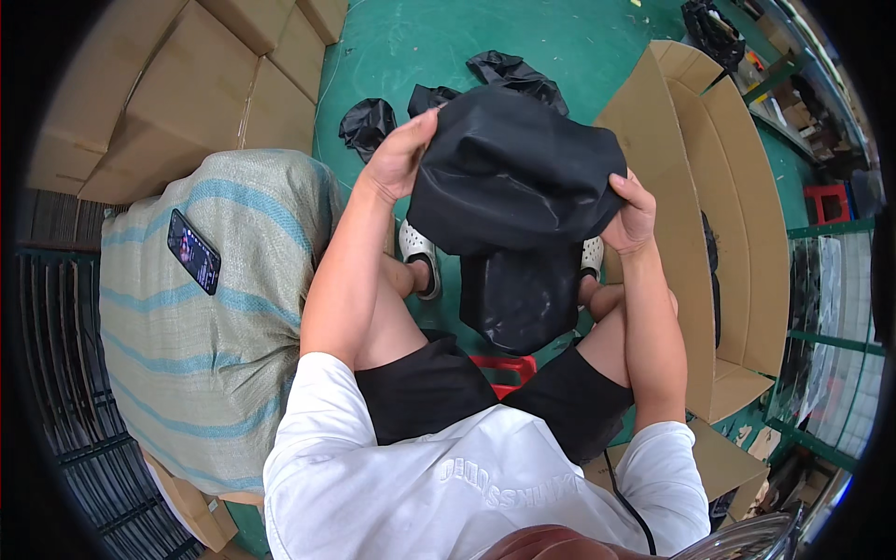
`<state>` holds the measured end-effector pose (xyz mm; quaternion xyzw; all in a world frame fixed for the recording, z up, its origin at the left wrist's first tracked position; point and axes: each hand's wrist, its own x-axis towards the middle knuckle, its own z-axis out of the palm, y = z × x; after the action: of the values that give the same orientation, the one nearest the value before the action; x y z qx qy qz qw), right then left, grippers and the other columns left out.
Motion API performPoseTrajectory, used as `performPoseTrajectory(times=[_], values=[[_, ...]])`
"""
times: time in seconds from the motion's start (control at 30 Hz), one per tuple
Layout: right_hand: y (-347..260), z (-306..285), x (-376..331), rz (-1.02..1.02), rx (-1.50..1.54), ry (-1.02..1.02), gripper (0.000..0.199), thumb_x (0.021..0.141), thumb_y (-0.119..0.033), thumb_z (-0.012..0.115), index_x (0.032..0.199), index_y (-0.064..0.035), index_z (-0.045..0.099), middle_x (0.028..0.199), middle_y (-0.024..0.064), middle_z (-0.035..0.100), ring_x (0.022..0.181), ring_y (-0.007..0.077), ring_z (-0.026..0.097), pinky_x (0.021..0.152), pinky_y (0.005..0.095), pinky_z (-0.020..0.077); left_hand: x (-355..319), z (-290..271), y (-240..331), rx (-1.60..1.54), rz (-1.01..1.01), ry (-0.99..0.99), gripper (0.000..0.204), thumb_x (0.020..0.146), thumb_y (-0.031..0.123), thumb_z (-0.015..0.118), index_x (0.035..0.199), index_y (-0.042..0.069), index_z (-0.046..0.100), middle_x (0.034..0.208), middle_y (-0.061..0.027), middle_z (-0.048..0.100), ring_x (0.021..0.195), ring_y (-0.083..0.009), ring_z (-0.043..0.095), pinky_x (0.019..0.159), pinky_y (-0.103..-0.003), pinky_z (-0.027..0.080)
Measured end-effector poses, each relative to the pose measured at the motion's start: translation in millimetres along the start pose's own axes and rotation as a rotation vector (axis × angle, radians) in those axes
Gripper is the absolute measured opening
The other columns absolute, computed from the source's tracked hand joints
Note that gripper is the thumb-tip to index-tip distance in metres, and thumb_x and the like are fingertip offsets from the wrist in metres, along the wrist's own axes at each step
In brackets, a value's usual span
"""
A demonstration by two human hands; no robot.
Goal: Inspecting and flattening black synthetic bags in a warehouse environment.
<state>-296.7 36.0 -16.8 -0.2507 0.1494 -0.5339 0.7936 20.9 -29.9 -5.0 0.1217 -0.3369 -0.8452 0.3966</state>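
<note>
Gripping a black bag by its upper edges, my left hand and right hand both clench it above my knees, while more black bags lie on the green floor, an open cardboard box at my right and a phone on the striped sack at my left.

Under you is a green painted floor, with some scuffs. On your left stands a big woven sack with blue stripes, and stacked cardboard boxes are behind it. On your right an open cardboard carton lies beside green metal shelving. The light is even.
</note>
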Motion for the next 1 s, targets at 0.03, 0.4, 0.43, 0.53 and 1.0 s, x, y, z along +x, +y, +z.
performPoseTrajectory(times=[0.03, 0.4, 0.43, 0.53, 1.0], values=[[0, -1, 0, -0.013, 0.021, 0.002, 0.039, 0.090, -0.008, 0.052, 0.126, 0.0084, 0.051, 0.119, 0.0205, 0.063, 0.110, 0.0309, 0.062, 0.099, 0.0421, 0.0484, -2, 2, 0, 0.017, -0.051, -0.083, 0.057, 0.087, 0.025, 0.071, 0.133, -0.002, 0.050, 0.125, -0.0108, 0.061, 0.114, -0.0190, 0.060, 0.098, -0.033, 0.048], [-18, -25, 0, -0.096, 0.112, 0.062, 0.033, 0.097, -0.012, 0.044, 0.122, 0.0075, 0.054, 0.119, 0.0213, 0.063, 0.108, 0.0332, 0.063, 0.098, 0.0444, 0.0495, 9, 5, -8, 0.124, -0.034, -0.052, 0.040, 0.085, 0.006, 0.067, 0.123, -0.005, 0.057, 0.111, -0.0108, 0.068, 0.100, -0.0189, 0.067, 0.091, -0.033, 0.052], [-18, -25, 0, -0.102, 0.113, 0.081, 0.034, 0.098, -0.014, 0.044, 0.122, 0.0077, 0.055, 0.120, 0.0215, 0.063, 0.109, 0.0335, 0.063, 0.099, 0.0446, 0.0488, 12, 3, -9, 0.108, 0.042, -0.030, 0.042, 0.089, 0.010, 0.064, 0.127, -0.004, 0.054, 0.115, -0.0105, 0.066, 0.104, -0.0196, 0.065, 0.092, -0.033, 0.052], [-21, -25, 1, -0.096, 0.168, 0.078, 0.037, 0.099, -0.018, 0.044, 0.123, 0.0078, 0.055, 0.121, 0.0216, 0.062, 0.110, 0.0342, 0.062, 0.101, 0.0450, 0.0472, 14, 13, -10, 0.016, 0.134, -0.029, 0.048, 0.088, 0.010, 0.065, 0.132, -0.003, 0.050, 0.121, -0.0093, 0.064, 0.109, -0.0193, 0.063, 0.094, -0.033, 0.051], [-28, -33, 1, -0.153, 0.139, 0.100, 0.038, 0.101, -0.023, 0.045, 0.124, 0.0051, 0.055, 0.124, 0.0200, 0.061, 0.115, 0.0322, 0.059, 0.104, 0.0441, 0.0436, 30, 11, -15, -0.055, 0.264, 0.118, 0.059, 0.095, 0.003, 0.055, 0.149, 0.007, 0.031, 0.122, -0.0148, 0.062, 0.103, -0.0210, 0.066, 0.092, -0.033, 0.054]])
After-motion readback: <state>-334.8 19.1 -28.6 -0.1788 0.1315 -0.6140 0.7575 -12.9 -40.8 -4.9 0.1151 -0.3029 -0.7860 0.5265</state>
